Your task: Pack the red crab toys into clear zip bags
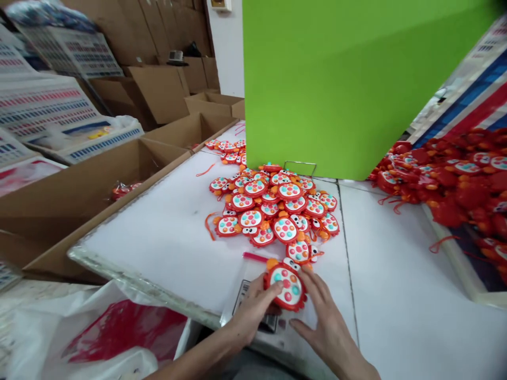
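Observation:
A red crab-shaped push-button toy [288, 296] with a white face, coloured round buttons and googly eyes is held over the table's near edge. My left hand [257, 303] grips its left side, the thumb lying across the buttons. My right hand [322, 311] is at its right side; the fingers touch the toy near the eyes while the thumb stands apart below. Under the toy lies a clear plastic bag [227, 310] with a black-and-white printed label, partly hidden by my left hand. A pile of the same crab toys [269, 206] spreads just beyond my hands.
A tall green board [317, 89] stands behind the pile. At right, a crate [455, 258] overflows with more red toys. Open cardboard boxes [91, 184] line the table's left edge. A white plastic bag [47, 322] with red contents sits at lower left. White crates [71, 50] are stacked beyond.

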The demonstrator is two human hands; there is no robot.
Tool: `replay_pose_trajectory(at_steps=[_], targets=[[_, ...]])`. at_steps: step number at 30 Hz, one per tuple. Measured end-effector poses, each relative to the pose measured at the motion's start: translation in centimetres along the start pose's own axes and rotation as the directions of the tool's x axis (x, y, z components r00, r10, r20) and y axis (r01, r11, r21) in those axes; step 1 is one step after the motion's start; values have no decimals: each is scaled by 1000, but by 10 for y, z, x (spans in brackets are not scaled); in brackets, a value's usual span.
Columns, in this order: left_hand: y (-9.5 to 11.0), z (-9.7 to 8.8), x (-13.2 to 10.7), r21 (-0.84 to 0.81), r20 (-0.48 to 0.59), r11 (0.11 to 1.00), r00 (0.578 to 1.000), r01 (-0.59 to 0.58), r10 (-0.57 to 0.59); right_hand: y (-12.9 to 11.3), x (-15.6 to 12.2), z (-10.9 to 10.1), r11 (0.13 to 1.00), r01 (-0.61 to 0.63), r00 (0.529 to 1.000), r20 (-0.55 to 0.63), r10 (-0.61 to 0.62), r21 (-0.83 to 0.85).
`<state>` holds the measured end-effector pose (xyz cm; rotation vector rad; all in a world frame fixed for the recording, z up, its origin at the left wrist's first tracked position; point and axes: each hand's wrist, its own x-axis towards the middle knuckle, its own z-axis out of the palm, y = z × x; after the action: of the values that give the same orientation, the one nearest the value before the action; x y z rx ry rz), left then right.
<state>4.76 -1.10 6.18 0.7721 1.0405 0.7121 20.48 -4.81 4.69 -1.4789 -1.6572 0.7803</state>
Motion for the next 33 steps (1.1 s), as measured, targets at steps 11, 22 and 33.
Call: replay_pose_trajectory(at_steps=[11,22,33], targets=[[-7,-75,-4,839,249,392,907,-377,339,-2,32,-40,841,-420,906,98,412,342],[-31,-46,16,883,467,-94,849,-459,248,11,108,-25,909,-330,927,-96,364,255],[-24,-38,39,842,539,-189,780,-505,318,-18,96,-54,735,-279,887,-128,444,617]])
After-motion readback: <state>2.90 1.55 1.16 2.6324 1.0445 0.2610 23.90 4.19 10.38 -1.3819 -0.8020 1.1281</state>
